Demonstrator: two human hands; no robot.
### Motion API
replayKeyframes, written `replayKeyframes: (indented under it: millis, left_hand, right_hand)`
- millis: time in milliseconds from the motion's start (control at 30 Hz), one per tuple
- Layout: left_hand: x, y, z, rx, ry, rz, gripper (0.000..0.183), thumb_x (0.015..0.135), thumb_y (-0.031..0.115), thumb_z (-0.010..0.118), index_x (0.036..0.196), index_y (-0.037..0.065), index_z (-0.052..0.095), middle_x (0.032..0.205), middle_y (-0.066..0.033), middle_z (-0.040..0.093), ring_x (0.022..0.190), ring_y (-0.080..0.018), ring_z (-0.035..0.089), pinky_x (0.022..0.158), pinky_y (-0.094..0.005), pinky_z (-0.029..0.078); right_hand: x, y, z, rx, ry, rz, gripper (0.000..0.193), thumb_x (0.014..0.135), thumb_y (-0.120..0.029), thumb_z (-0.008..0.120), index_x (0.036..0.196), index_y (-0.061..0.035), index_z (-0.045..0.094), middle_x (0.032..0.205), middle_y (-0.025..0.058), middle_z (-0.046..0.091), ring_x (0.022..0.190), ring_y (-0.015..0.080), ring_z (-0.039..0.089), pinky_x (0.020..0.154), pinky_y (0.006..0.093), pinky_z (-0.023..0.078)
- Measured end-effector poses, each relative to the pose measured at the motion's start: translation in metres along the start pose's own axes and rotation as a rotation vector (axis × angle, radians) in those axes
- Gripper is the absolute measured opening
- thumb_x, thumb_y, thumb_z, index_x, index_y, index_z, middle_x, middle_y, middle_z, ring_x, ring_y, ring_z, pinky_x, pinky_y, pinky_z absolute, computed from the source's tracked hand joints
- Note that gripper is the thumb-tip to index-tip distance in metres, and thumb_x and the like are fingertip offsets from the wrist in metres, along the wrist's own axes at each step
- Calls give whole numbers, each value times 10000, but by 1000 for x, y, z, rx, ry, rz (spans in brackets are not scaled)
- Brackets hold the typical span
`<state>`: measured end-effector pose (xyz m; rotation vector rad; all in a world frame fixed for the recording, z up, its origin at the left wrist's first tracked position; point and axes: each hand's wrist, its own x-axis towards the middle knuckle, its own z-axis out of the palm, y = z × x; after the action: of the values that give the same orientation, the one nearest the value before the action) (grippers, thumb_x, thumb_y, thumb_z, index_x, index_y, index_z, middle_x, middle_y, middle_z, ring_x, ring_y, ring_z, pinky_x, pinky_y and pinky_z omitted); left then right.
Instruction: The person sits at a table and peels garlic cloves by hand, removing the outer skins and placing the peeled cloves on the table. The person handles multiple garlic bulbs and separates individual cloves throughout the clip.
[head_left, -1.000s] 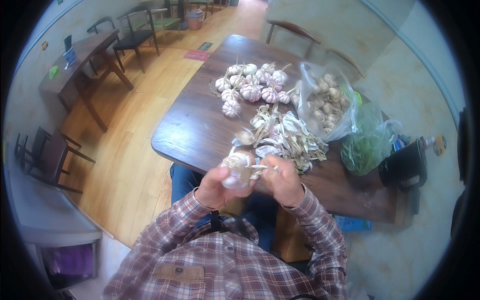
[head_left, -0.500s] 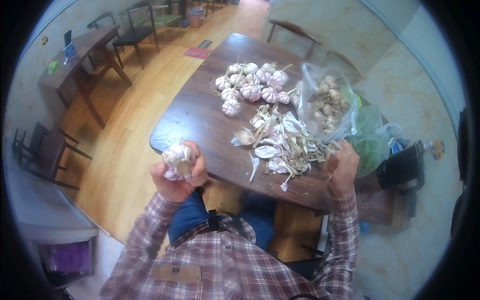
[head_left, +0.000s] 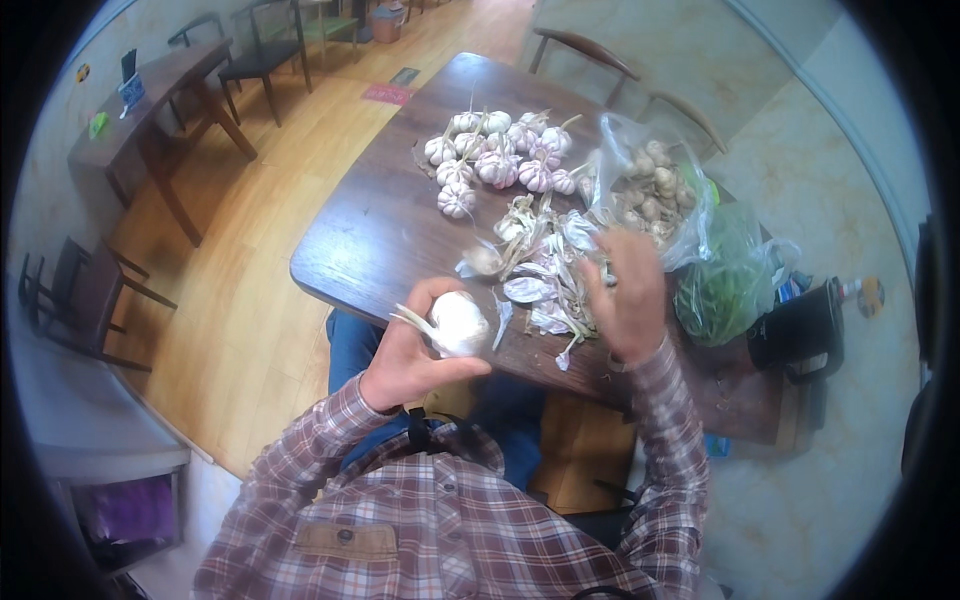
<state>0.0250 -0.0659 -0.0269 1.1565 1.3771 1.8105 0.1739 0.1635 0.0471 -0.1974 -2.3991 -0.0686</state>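
Observation:
My left hand (head_left: 405, 350) is wrapped round a white garlic bulb (head_left: 462, 322) in front of the table's near edge; the bulb's stalk points left between thumb and fingers. My right hand (head_left: 635, 295) hangs over the right side of a heap of dry garlic skins (head_left: 545, 285), its fingers curled. A small pale bit shows by its fingertips, too blurred to name. Behind the heap lies a cluster of pinkish-white garlic bulbs (head_left: 497, 168) with stalks. A clear plastic bag (head_left: 610, 150) of brownish bulbs (head_left: 660, 185) stands to the right of them.
All this rests on a dark wooden table (head_left: 370, 230). At its right are a green plastic bag (head_left: 735, 290) and a black jug-like container (head_left: 800, 330). Chairs (head_left: 585, 50) stand behind it. Another table (head_left: 160, 95) is along the left wall.
My left hand has moved right with the garlic bulb and turned it, so the stalk now shows. My right hand has swung left from the table's right side to above the skins.

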Motion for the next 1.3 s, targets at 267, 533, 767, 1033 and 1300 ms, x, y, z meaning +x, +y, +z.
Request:
replayKeyframes:
  millis: [267,533,767,1033,1300]
  left_hand:
    - [-1,2,8,337,-5,128,723,704,235,879,1249,-12,474,1046,-144,612,946,-203,628,812,-337,507]
    - [-3,3,16,347,39,104,675,709,232,886,1194,-5,481,991,-137,622,888,-220,643,769,-338,511]
    - [-6,-8,20,160,31,3,679,710,234,895,1193,0,478,989,-113,619,897,-182,627,776,-335,508]
    - [-5,-10,17,259,39,84,695,684,225,902,1222,-1,526,1086,-132,620,983,-219,627,845,-346,503]
    - [-4,3,17,475,19,74,669,673,127,854,1253,-13,551,1159,-158,625,1063,-260,629,916,-352,493]
  right_hand:
    - [-28,-96,-3,790,-317,417,313,790,-51,753,1067,29,632,849,88,672,693,118,662,600,244,537]
    - [-37,-89,8,830,-309,411,298,812,-21,718,1085,49,623,857,100,682,725,122,675,630,255,551]
    - [-47,-88,14,906,-284,527,216,812,-50,689,1020,0,660,835,148,678,654,219,682,596,326,537]
    - [-43,-86,9,697,-166,399,171,815,-35,693,981,-2,674,883,155,681,737,301,669,648,354,530]
    - [-39,-96,6,639,-114,117,220,764,-14,735,979,-32,689,906,107,636,778,289,626,672,367,513]
